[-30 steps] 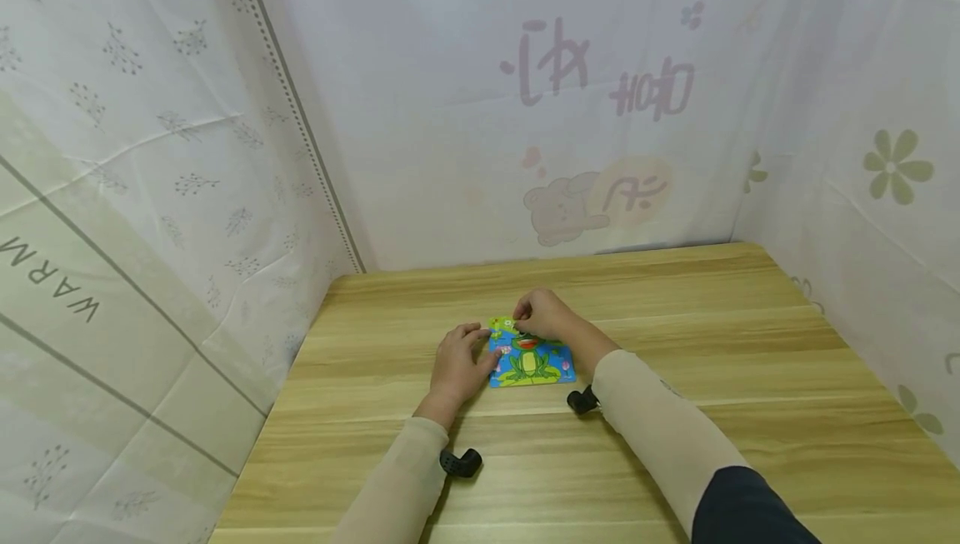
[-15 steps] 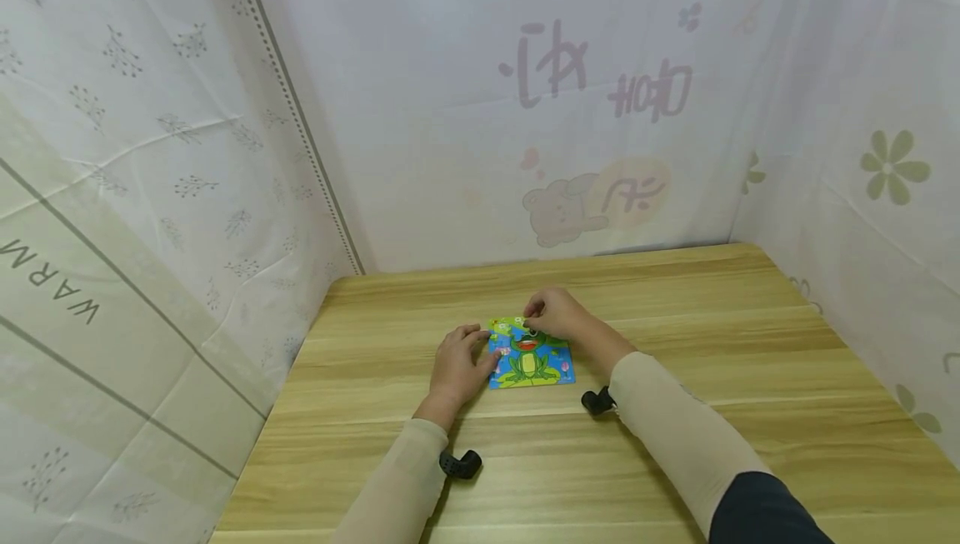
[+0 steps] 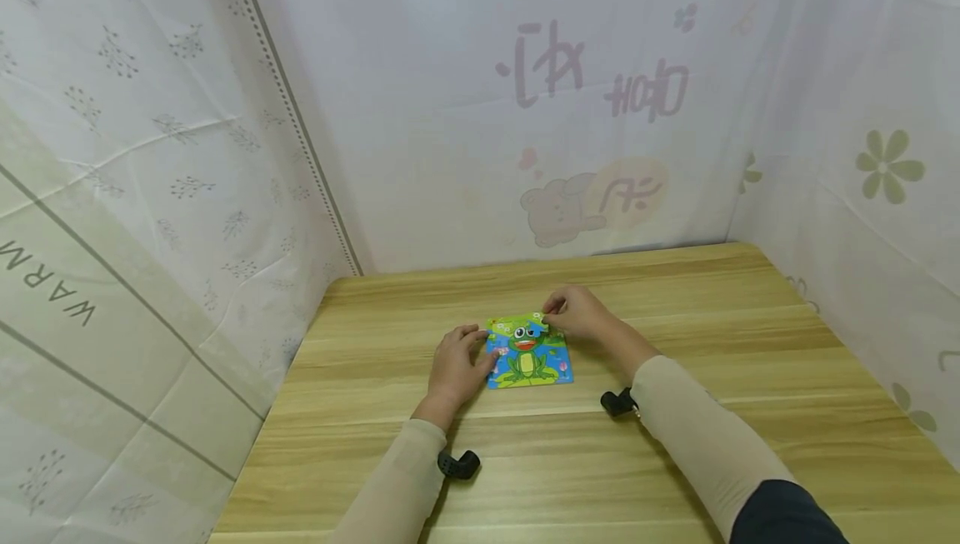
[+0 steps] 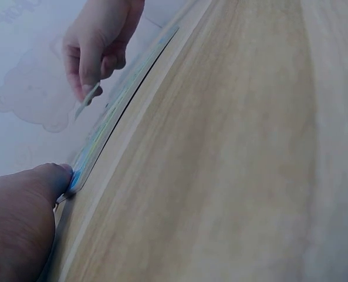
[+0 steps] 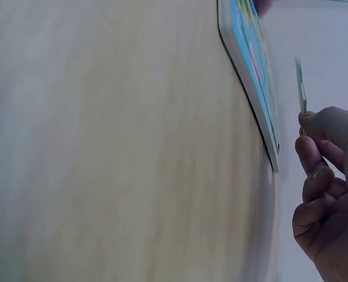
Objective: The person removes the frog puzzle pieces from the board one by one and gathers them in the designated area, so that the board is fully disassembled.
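A frog jigsaw puzzle (image 3: 528, 364) lies flat on the wooden table, with a blue and green picture. Along its left side rests my left hand (image 3: 456, 365), thumb and fingers spread and touching the edge; the left wrist view shows the thumb (image 4: 56, 179) against the board's corner. My right hand (image 3: 583, 312) pinches a thin puzzle piece (image 5: 301, 88) between thumb and fingers. In the left wrist view this piece (image 4: 87, 101) hangs tilted, apart from the board. From the head it appears over the puzzle's upper right corner, partly hidden by the fingers.
The wooden table (image 3: 690, 444) extends around the puzzle on all sides. Patterned cloth (image 3: 420, 111) hangs behind the table and at both sides. A black wrist device (image 3: 459, 465) sits on the left sleeve, another (image 3: 618, 401) on the right.
My right hand has moved to the right along the puzzle's top with the piece, uncovering the frog's eyes. My left hand has stayed at the left edge.
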`<state>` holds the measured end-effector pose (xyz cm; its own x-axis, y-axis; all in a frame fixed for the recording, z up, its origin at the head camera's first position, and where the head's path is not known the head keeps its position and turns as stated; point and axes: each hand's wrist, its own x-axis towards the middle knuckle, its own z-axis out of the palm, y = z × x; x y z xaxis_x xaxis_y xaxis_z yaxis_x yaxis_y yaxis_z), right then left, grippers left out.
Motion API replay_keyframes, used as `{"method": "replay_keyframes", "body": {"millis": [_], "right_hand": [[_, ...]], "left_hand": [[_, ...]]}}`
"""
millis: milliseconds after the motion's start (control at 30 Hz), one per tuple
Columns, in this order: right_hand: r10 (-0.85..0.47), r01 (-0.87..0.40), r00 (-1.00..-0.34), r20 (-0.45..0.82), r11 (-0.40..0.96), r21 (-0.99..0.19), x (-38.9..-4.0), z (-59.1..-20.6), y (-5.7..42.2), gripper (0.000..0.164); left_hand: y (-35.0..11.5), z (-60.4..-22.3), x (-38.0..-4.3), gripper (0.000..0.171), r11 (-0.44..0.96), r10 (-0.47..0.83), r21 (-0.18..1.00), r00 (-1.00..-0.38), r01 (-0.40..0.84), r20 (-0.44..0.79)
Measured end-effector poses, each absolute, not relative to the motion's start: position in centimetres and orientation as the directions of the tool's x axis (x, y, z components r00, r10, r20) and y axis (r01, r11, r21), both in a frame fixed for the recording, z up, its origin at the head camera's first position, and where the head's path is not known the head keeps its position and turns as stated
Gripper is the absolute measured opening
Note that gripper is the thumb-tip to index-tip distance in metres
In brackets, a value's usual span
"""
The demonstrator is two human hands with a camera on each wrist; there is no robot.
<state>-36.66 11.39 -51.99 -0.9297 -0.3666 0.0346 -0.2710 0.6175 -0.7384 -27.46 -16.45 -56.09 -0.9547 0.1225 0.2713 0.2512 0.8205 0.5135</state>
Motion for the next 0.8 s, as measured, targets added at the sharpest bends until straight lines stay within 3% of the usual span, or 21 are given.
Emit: {"method": "replay_keyframes", "body": {"millis": [800], "right_hand": [[-0.336,-0.272,-0.94,0.056,0.64,-0.718,-36.8,-52.1,16.5,0.006]], "left_hand": [[-16.4,-56.2,-27.5,0.047,0.829,0.115,0.508,-0.96,0.234,0.255]]}}
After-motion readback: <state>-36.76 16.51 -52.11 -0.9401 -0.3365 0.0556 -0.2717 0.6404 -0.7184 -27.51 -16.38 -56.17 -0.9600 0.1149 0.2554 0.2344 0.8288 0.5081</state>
